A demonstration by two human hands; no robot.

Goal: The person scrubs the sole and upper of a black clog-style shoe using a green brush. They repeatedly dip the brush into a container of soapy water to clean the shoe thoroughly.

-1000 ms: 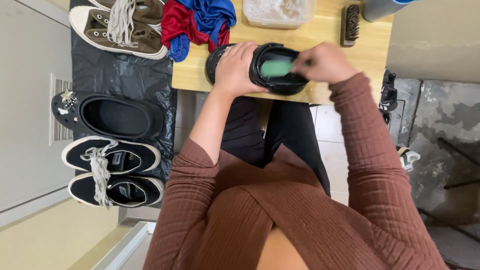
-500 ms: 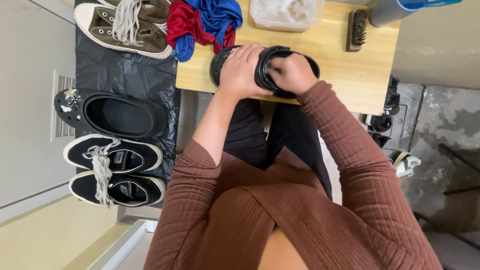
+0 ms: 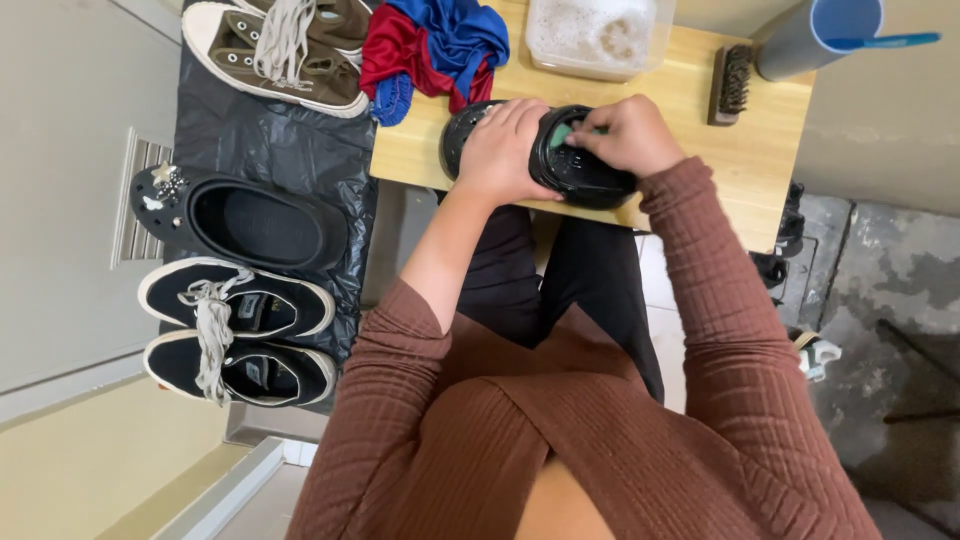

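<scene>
A black clog lies on the small wooden table. My left hand is laid over its toe end and grips it. My right hand pinches a green sponge and presses it inside the clog's opening. Most of the sponge is hidden by my fingers.
On the table stand a tub of soapy water, a scrub brush, a grey-blue cup and a red and blue cloth. A black plastic sheet at left holds brown sneakers, another black clog and black sneakers.
My right hand went from the clog's heel end deeper into the opening, then drew back a little, so the green sponge shows again. My left hand stayed on the toe.
</scene>
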